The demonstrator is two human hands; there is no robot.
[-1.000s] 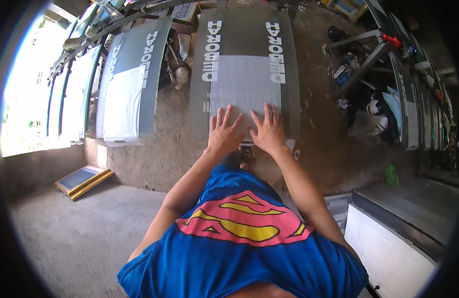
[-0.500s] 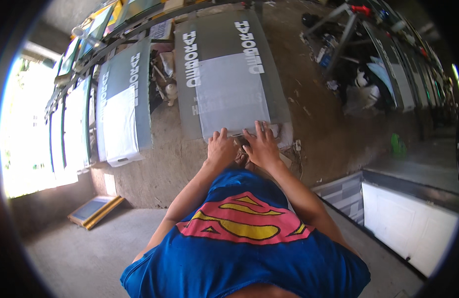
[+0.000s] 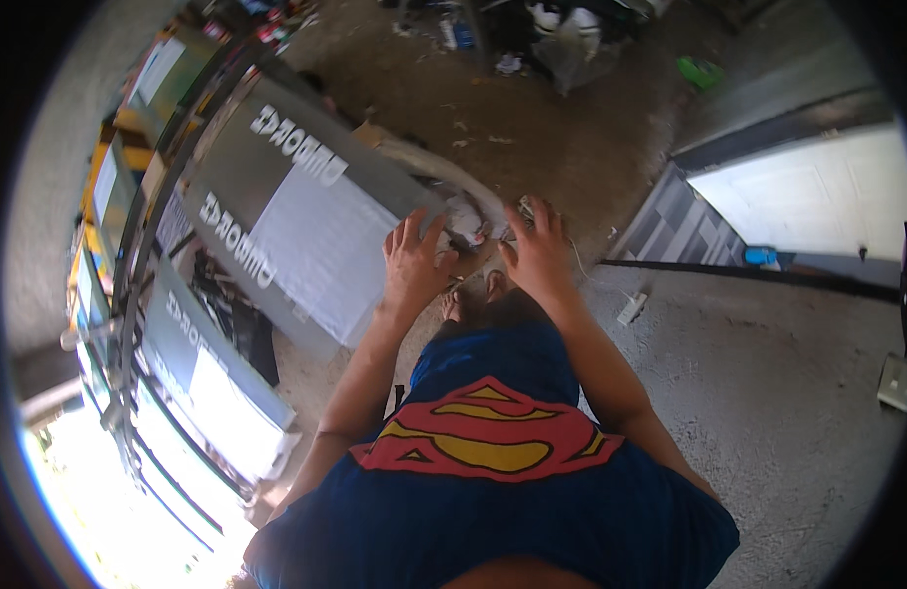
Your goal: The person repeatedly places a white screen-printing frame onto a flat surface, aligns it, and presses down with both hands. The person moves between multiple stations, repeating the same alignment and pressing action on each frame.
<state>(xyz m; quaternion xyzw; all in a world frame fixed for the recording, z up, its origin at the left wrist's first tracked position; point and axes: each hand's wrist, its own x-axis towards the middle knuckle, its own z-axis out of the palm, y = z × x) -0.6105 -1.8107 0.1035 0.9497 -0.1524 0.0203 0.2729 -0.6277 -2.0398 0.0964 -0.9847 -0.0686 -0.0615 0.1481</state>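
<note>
My left hand (image 3: 414, 263) is open, its fingers spread close to the right edge of a grey glass-like panel (image 3: 247, 162) with white lettering; whether it touches the panel I cannot tell. A white paper-like sheet (image 3: 321, 245) lies on that panel, its right side running up to the hand. My right hand (image 3: 537, 245) hangs open above the floor with nothing visible in its fingers. Between and behind the hands lies a pale crumpled heap (image 3: 465, 221), partly hidden.
Another lettered panel (image 3: 184, 329) stands at left beside a dark metal rack (image 3: 134, 245). To the right are a white door panel (image 3: 817, 196), grey patterned boards (image 3: 669, 221), a blue object (image 3: 761, 255) and a white power socket (image 3: 631, 309). A green item (image 3: 700, 72) lies at the back.
The view has swung to the right, so the panels now sit further left. Both hands were at the panel's near edge; the right is now away from it, and they are wider apart.
</note>
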